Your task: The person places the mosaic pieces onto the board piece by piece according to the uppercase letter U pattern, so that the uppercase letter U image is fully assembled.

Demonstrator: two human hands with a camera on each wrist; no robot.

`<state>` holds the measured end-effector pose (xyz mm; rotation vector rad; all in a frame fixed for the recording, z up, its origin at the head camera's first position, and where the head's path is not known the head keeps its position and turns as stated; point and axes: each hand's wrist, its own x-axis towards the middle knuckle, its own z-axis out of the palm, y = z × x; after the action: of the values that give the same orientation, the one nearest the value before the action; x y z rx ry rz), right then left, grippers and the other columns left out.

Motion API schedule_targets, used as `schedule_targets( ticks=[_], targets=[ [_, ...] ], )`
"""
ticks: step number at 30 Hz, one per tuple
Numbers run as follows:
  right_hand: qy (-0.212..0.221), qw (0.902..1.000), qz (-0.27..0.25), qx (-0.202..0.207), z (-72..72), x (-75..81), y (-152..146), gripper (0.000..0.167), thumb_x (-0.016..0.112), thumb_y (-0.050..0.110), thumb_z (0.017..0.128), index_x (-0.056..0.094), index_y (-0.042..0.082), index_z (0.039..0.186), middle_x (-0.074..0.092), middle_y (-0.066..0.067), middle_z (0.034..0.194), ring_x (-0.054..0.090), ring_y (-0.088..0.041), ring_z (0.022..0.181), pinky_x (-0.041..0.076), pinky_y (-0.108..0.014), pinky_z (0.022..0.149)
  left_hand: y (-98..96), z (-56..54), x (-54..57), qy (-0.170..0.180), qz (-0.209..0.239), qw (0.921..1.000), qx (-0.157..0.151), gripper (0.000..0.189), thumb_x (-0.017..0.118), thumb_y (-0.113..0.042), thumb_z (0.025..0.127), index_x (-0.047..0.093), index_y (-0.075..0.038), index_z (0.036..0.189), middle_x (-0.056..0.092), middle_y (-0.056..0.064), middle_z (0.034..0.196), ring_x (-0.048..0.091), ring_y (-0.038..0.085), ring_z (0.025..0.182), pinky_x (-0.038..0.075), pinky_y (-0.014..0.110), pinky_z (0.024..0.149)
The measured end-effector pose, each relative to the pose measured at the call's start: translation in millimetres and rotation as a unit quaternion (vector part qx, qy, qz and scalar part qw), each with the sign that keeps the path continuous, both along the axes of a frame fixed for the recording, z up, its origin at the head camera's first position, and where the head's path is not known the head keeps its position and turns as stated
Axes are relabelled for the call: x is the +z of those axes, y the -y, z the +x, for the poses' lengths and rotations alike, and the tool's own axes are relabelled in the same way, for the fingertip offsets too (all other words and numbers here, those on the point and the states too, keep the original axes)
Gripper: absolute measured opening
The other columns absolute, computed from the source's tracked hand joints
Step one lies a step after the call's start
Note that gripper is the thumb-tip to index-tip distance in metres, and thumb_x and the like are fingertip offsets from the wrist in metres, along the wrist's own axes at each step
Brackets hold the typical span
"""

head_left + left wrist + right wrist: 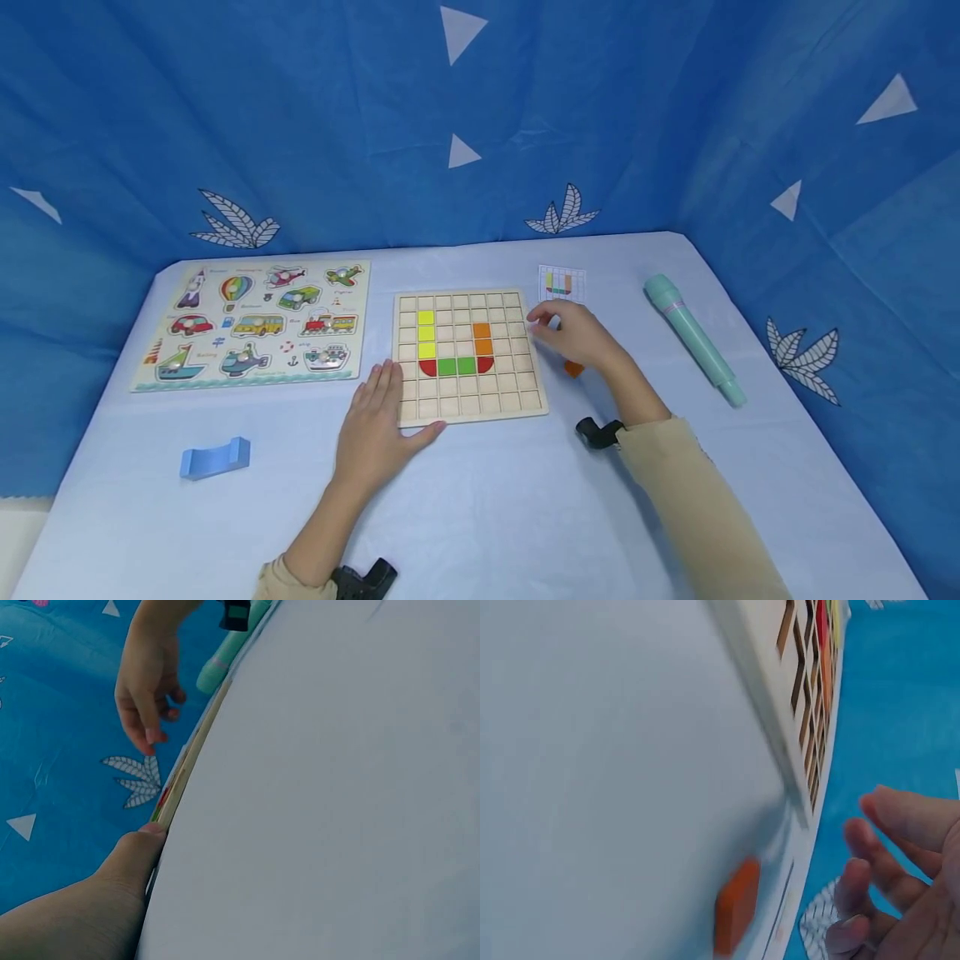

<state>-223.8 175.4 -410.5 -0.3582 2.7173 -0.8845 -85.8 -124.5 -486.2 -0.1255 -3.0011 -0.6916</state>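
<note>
A wooden grid board [512, 404] lies on the table with coloured tiles set in a U. Yellow tiles [426, 333] form its left side, orange tiles [482, 339] its right, and green tiles [456, 367] between two red rounded pieces its bottom. My left hand [372, 425] rests at the board's lower left corner, fingers straight along the left side, thumb by the front edge. My right hand [576, 333] hovers by the board's right edge, fingers loosely bent with nothing between them. Below it, a loose orange tile [736, 907] lies on the table. A pattern card [562, 283] sits behind that hand.
A picture puzzle board [247, 377] with vehicle pieces lies at the left. In front of it stands a light blue block [215, 459] with a hollowed top. A mint-green toy microphone [693, 337] lies at the right. Blue patterned cloth [360, 125] hangs behind the table.
</note>
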Motion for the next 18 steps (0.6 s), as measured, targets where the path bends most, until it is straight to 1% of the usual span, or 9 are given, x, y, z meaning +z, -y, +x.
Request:
schedule_targets(
  ticks=[3, 6, 10, 13, 15, 18],
  targets=[
    [0.023, 0.9994, 0.025, 0.003, 2.8, 1.3, -16.1, 0.024, 0.065, 0.023, 0.096, 0.067, 0.013, 0.118, 0.063, -0.007, 0.106, 0.055, -0.024, 0.086, 0.05, -0.031, 0.065, 0.1, 0.1, 0.1, -0.001, 0.0, 1.0, 0.001, 0.117, 0.063, -0.077, 0.077, 0.025, 0.001, 0.155, 0.021, 0.017, 0.164, 0.017, 0.033, 0.154, 0.018, 0.05, 0.125],
    [0.051, 0.9968, 0.061, 0.006, 6.2, 1.9, -28.7, 0.027, 0.071, 0.026, 0.092, 0.066, 0.012, 0.115, 0.062, -0.008, 0.101, 0.055, -0.024, 0.089, 0.048, -0.031, 0.071, 0.0, 0.0, 0.4, -0.002, 0.0, 1.0, 0.001, 0.117, 0.064, -0.076, 0.077, 0.025, 0.001, 0.155, 0.022, 0.017, 0.164, 0.018, 0.033, 0.154, 0.018, 0.051, 0.125],
    [0.081, 0.9878, 0.133, 0.001, 12.3, 2.4, -39.4, 0.039, 0.079, 0.036, 0.084, 0.061, 0.011, 0.108, 0.061, -0.007, 0.094, 0.055, -0.023, 0.084, 0.045, -0.032, 0.069, 0.0, -0.3, 0.8, -0.002, -0.001, 1.0, 0.002, 0.117, 0.064, -0.076, 0.077, 0.025, 0.001, 0.155, 0.022, 0.017, 0.164, 0.017, 0.033, 0.154, 0.018, 0.051, 0.125],
    [0.088, 0.9801, 0.178, -0.002, 16.5, 3.7, -43.5, 0.042, 0.081, 0.038, 0.081, 0.06, 0.01, 0.104, 0.061, -0.006, 0.092, 0.055, -0.022, 0.082, 0.044, -0.031, 0.068, -0.1, -0.5, 1.1, 0.0, -0.001, 1.0, 0.002, 0.117, 0.064, -0.076, 0.077, 0.025, 0.001, 0.155, 0.022, 0.017, 0.164, 0.017, 0.033, 0.154, 0.018, 0.051, 0.125],
    [0.09, 0.9786, 0.185, -0.003, 18.3, 3.9, -44.7, 0.039, 0.08, 0.036, 0.082, 0.061, 0.009, 0.103, 0.061, -0.006, 0.092, 0.055, -0.023, 0.083, 0.043, -0.031, 0.068, -0.3, -0.4, 1.3, 0.001, -0.002, 1.0, 0.001, 0.117, 0.064, -0.076, 0.077, 0.025, 0.001, 0.155, 0.022, 0.017, 0.164, 0.017, 0.034, 0.154, 0.017, 0.051, 0.125],
    [0.093, 0.9817, 0.166, -0.003, 18.8, 1.5, -45.8, 0.031, 0.078, 0.029, 0.085, 0.063, 0.009, 0.103, 0.061, -0.008, 0.095, 0.055, -0.024, 0.087, 0.045, -0.032, 0.071, -0.9, -0.3, 1.7, 0.003, -0.002, 1.0, 0.0, 0.117, 0.063, -0.076, 0.077, 0.025, 0.002, 0.155, 0.021, 0.017, 0.164, 0.017, 0.034, 0.154, 0.017, 0.051, 0.125]
  ],
)
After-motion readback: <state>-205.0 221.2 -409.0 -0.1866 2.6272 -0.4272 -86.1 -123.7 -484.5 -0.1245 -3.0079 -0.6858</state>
